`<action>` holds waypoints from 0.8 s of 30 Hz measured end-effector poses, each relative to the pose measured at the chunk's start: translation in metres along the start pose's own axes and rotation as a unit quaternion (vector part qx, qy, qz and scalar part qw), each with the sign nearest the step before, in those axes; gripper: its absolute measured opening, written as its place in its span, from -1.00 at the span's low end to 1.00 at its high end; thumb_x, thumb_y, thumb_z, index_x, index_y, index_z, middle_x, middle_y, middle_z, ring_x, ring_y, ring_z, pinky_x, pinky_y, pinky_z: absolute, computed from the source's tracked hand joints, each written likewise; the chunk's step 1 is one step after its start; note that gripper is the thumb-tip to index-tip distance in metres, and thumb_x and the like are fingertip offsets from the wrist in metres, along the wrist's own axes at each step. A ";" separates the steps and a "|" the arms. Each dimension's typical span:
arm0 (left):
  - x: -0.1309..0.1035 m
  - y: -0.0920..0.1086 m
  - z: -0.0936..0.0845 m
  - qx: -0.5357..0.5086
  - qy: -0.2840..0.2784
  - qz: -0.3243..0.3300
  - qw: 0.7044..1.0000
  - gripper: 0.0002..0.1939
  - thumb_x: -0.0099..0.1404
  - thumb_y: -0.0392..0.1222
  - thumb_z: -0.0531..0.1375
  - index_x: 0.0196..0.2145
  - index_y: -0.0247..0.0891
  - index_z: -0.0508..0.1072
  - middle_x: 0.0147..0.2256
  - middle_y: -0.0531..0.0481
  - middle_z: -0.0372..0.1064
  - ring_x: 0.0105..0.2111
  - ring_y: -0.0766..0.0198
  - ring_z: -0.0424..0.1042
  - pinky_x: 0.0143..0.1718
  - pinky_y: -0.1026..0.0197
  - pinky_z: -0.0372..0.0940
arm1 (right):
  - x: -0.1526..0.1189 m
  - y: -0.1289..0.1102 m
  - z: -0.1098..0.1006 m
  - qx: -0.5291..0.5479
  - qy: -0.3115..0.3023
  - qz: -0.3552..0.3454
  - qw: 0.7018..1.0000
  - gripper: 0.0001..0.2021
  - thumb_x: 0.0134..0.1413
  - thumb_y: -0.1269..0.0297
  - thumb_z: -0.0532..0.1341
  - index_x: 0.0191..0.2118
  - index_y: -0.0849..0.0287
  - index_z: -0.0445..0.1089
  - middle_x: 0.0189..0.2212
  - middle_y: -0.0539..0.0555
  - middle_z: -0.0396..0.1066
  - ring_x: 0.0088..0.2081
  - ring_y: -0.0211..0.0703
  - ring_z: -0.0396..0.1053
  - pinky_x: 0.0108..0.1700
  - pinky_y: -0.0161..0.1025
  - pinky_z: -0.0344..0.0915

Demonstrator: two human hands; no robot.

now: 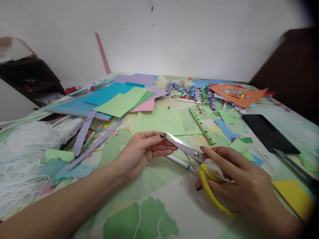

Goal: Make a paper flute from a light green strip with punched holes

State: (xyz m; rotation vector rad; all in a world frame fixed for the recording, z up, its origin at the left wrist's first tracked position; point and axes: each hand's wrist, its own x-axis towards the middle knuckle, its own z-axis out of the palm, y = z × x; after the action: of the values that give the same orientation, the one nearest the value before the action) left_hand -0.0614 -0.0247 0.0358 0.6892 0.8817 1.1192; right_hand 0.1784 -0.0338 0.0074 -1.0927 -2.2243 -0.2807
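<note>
My right hand [239, 176] grips scissors [195, 153] with yellow and red handles; their blades are slightly parted and point left. My left hand [142, 151] is closed in a pinch at the blade tips, its thumb beside the metal. What it holds, if anything, is too small to name. A thin pale green strip [190, 161] hangs by the blades. Under them lies a white marker [179, 162] with a blue band. Just beyond the hands are a light green sheet [159, 121] and a green paper tube [201, 126] with dark dots.
Coloured sheets [122, 101] are stacked at the back left, white cord [22, 159] at the left. Curled paper pieces [191, 91] and an orange sheet [251, 96] lie at the back. On the right are a black phone [270, 132], a second blade [294, 166] and yellow paper [294, 196].
</note>
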 end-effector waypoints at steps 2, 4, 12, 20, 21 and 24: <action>-0.001 0.000 0.001 -0.001 -0.001 -0.001 1.000 -0.88 0.21 -0.34 0.18 -0.38 -0.44 0.51 -0.34 -0.23 0.54 -0.34 0.19 0.55 -0.28 0.28 0.45 | -0.001 0.001 0.000 0.001 -0.006 -0.002 1.000 -0.60 -0.05 0.11 0.28 -0.06 0.13 0.41 -0.22 0.13 0.45 -0.36 -0.17 0.47 -0.56 -0.35 0.33; -0.001 0.000 0.001 -0.002 0.000 -0.003 1.000 -0.87 0.21 -0.33 0.18 -0.37 -0.45 0.51 -0.33 -0.25 0.54 -0.34 0.18 0.55 -0.27 0.27 0.44 | -0.001 0.002 -0.001 -0.003 -0.009 -0.007 1.000 -0.60 -0.05 0.12 0.27 -0.05 0.12 0.40 -0.22 0.12 0.45 -0.39 -0.19 0.47 -0.58 -0.36 0.32; 0.000 0.000 0.001 0.002 0.004 0.001 1.000 -0.91 0.20 -0.34 0.20 -0.36 -0.43 0.50 -0.35 -0.22 0.54 -0.34 0.17 0.55 -0.26 0.25 0.44 | -0.004 0.007 0.000 0.000 -0.022 -0.022 1.000 -0.60 -0.01 0.11 0.26 -0.04 0.13 0.39 -0.26 0.09 0.45 -0.43 -0.26 0.45 -0.59 -0.41 0.31; 0.000 -0.001 -0.001 0.005 -0.006 0.003 1.000 -0.93 0.20 -0.39 0.20 -0.35 -0.40 0.49 -0.34 -0.17 0.55 -0.36 0.25 0.54 -0.28 0.30 0.44 | 0.001 0.000 -0.002 0.009 -0.006 -0.001 1.000 -0.58 -0.08 0.09 0.30 -0.08 0.16 0.42 -0.22 0.16 0.44 -0.37 -0.14 0.47 -0.53 -0.32 0.36; 0.000 -0.002 0.000 0.009 -0.008 0.003 1.000 -0.93 0.21 -0.39 0.19 -0.35 -0.40 0.50 -0.34 -0.16 0.55 -0.36 0.26 0.54 -0.28 0.31 0.44 | 0.000 0.001 -0.002 0.005 -0.006 -0.007 1.000 -0.57 -0.08 0.10 0.30 -0.07 0.16 0.41 -0.22 0.16 0.44 -0.35 -0.13 0.47 -0.53 -0.32 0.36; 0.001 -0.002 0.000 0.017 -0.007 0.001 1.000 -0.93 0.21 -0.37 0.20 -0.34 -0.40 0.50 -0.35 -0.15 0.55 -0.35 0.26 0.54 -0.28 0.31 0.44 | -0.002 0.004 -0.001 0.000 -0.014 -0.020 1.000 -0.57 -0.09 0.17 0.30 -0.03 0.12 0.39 -0.20 0.13 0.44 -0.33 -0.14 0.47 -0.53 -0.33 0.36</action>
State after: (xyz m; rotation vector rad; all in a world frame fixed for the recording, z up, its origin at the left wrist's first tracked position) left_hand -0.0604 -0.0247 0.0338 0.7261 0.8894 1.1016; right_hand 0.1825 -0.0332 0.0060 -1.0600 -2.2716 -0.2845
